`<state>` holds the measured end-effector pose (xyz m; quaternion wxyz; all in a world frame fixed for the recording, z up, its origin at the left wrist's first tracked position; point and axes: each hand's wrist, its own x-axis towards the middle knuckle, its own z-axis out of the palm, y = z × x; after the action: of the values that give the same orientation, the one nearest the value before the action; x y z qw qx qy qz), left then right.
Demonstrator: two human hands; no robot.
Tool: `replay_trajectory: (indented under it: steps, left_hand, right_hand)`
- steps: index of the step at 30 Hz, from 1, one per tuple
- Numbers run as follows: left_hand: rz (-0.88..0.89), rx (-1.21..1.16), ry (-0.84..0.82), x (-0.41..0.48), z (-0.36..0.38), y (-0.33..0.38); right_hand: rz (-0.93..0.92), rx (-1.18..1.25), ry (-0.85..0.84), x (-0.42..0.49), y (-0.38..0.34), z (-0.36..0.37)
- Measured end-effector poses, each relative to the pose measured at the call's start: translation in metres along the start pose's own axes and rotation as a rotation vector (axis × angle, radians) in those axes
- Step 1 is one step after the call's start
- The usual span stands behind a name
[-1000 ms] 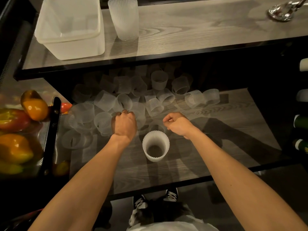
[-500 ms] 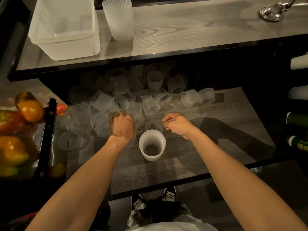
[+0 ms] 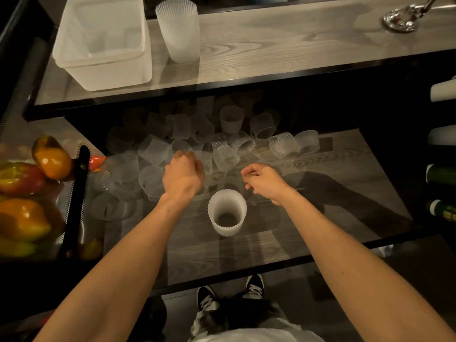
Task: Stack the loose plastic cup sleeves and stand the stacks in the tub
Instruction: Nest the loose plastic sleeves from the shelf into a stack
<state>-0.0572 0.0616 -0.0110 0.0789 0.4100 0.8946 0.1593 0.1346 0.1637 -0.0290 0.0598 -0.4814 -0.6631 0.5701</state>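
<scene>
Several loose, translucent ribbed cup sleeves point(image 3: 153, 151) lie in a pile at the back of the lower shelf. One short stack of sleeves point(image 3: 227, 213) stands upright in front of the pile, between my hands. My left hand point(image 3: 182, 174) is at the pile's near edge, knuckles up, fingers curled on a cup sleeve point(image 3: 206, 166); its fingertips are hidden. My right hand point(image 3: 264, 180) hovers just right of the stack with loosely curled fingers and holds nothing. The white tub point(image 3: 74, 45) stands on the upper shelf at the left, with a tall stack of sleeves point(image 3: 179, 30) beside it.
The upper shelf's dark front edge point(image 3: 222, 87) overhangs the back of the pile. Bell peppers point(image 3: 23, 218) lie in a perforated tray at the left. Bottles point(image 3: 441, 174) lie at the right. A metal ladle point(image 3: 402, 18) rests at the upper shelf's far right.
Both hands stay almost where they were next to the stack. Only the view has shifted slightly.
</scene>
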Motion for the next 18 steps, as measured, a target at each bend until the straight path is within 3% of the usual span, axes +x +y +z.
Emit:
replay_trajectory:
  steps: [4,8,18]
  left_hand:
    - [-0.044,-0.238,-0.155,0.001,0.004,0.008]
    - [-0.138,-0.352,-0.332,0.003,0.017,0.014]
    - [-0.186,-0.294,-0.413,0.003,0.044,0.003]
  right_hand:
    - [-0.033,0.093,-0.009,-0.007,-0.009,0.002]
    - [-0.011,0.015,0.007,-0.001,-0.001,0.002]
    - [0.067,-0.035,-0.03,0.01,0.015,0.009]
